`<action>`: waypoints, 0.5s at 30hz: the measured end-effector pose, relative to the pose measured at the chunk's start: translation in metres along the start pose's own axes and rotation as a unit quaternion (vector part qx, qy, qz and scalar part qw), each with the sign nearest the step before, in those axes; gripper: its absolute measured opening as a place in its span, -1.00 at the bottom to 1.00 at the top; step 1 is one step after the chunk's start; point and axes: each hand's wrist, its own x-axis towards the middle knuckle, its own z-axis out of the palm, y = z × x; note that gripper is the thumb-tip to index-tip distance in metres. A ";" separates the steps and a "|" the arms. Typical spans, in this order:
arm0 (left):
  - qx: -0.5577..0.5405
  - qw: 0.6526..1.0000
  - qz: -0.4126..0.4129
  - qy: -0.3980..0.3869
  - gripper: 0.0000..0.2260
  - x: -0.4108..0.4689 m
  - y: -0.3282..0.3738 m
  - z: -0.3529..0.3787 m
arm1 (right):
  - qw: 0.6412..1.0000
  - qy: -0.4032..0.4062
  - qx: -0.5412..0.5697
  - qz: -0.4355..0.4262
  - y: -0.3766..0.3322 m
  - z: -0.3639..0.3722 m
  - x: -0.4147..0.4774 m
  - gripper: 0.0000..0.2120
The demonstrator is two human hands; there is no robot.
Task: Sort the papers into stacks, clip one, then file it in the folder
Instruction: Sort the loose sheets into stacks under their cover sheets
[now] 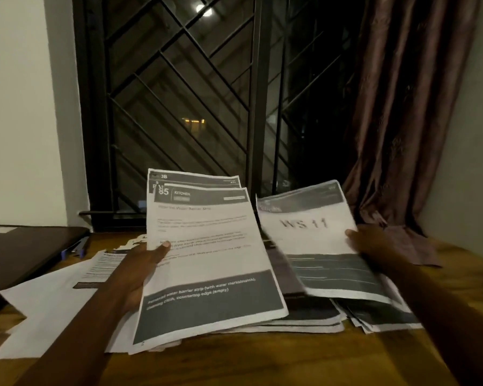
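At a wooden table (262, 363) before a barred night window (179, 93), a person's left hand (140, 271) grips a raised sheaf of printed pages (207, 246), thumb on top, while the right hand (371, 243) pinches the "WS 11" sheet (307, 227) above loose papers (304, 316) spread on the wood.

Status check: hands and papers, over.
Left hand grips KITCHEN sheets. Right hand holds WS 11 sheet. Loose papers piled beneath on table.

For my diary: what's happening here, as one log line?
step: sorting | left hand: holds kitchen sheets | right hand: holds WS 11 sheet | table: loose papers underneath
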 end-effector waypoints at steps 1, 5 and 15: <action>-0.001 1.000 0.003 0.002 -0.78 -0.003 -0.001 0.005 | 0.998 -0.005 -0.070 -0.005 0.012 -0.012 0.002 -0.76; 0.028 0.998 0.047 0.011 -0.87 -0.010 -0.001 0.017 | 0.977 -0.018 -0.200 0.074 0.131 -0.016 0.100 -0.55; 0.054 0.997 0.055 0.028 -0.82 -0.015 0.001 0.019 | 0.954 -0.244 0.121 -0.122 -0.052 0.034 -0.045 -0.46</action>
